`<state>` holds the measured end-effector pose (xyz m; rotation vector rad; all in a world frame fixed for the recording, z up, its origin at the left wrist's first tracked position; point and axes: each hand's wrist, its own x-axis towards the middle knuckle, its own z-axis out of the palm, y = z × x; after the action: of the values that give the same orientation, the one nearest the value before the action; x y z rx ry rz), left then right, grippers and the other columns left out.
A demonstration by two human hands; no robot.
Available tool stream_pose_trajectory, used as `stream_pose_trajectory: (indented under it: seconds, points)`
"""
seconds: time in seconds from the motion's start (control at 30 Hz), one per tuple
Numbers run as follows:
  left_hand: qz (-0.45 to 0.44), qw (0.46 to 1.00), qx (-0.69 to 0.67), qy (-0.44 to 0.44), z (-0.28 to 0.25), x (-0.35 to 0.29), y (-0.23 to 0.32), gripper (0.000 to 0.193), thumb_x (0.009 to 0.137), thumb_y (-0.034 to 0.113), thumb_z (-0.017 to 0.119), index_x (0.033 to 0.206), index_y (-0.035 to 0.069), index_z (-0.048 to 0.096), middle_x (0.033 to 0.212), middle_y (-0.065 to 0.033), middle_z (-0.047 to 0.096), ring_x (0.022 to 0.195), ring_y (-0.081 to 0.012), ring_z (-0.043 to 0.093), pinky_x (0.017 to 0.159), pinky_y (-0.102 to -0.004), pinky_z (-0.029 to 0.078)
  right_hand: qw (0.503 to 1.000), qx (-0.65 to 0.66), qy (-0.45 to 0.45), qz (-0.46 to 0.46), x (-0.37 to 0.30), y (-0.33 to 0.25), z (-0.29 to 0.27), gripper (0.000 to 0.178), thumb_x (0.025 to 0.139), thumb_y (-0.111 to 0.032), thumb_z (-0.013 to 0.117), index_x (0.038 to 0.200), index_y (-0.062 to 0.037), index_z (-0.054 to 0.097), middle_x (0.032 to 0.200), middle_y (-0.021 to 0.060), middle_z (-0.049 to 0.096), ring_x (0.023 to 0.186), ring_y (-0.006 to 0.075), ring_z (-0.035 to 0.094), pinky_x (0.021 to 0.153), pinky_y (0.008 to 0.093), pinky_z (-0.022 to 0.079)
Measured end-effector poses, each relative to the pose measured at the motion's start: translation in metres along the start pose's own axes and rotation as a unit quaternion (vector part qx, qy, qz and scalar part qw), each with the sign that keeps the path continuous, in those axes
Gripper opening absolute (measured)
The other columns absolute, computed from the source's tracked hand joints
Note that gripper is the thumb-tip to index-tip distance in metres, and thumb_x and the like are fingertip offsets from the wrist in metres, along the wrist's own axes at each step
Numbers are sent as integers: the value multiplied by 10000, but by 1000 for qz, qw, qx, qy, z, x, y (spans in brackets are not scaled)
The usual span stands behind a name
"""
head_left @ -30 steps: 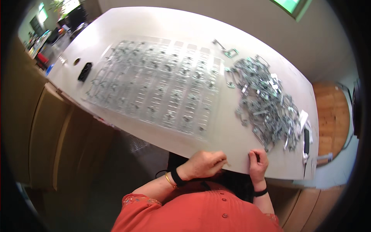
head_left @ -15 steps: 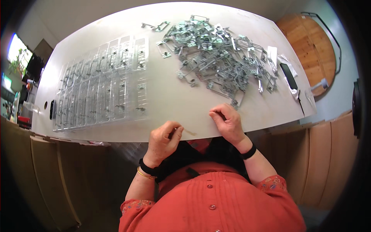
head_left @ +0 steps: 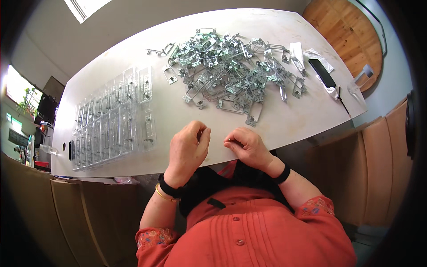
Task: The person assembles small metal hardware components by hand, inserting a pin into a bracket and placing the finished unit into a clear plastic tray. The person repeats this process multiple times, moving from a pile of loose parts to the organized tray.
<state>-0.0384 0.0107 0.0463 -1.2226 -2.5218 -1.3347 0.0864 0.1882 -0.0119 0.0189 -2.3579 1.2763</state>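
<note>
Grey metal brackets (head_left: 222, 66) lie heaped in one tangled pile on the pale tabletop (head_left: 168, 111), beyond both hands and a little to the right of the midline between the clear plastic trays (head_left: 120, 106) and the phone (head_left: 322, 74). From the right hand (head_left: 248, 144), the nearest bracket (head_left: 251, 121) sits straight ahead and near, at the pile's lower tip, its long axis running away from the person and leaning slightly right; the gap between is bare and the two do not touch. The left hand (head_left: 189, 147) is farther from that bracket, with the trays off to its left, their columns running roughly away from the person. Both hands are held near the table edge, side by side and apart, fingers curled in and thumbs brought close to the forefingers; whether either one pinches something small, I cannot tell. Counted: two hands, two black wristbands (head_left: 283, 173), one gold bangle (head_left: 163, 194) on the left forearm, one pile, one phone, and two white wrappers (head_left: 296, 57), one of them partly under the phone. One outlying bracket (head_left: 161, 50) lies just off the pile's far left side. The heaped brackets overlap too much to count, and so do the see-through trays.
</note>
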Motion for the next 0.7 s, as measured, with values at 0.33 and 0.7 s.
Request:
stream_pose_trajectory:
  seconds: [0.33,0.7]
  points:
    - [59,994,94,1,32,124,-7,152,952,105,683,977,-40,717,825,-207,703,743,-329,689,692,-407,528,998,57,-10,-34,-2,9,-8,114,915,-74,768,933,-51,657,857,115,662,821,339,645,746,436,517]
    - [-8,983,155,-98,70,170,-5,272,937,104,641,1179,21,733,1062,-221,682,1015,-396,684,922,-455,538,996,76,-6,-46,-1,14,-9,109,911,-83,767,938,-42,670,884,119,684,853,340,673,761,437,535]
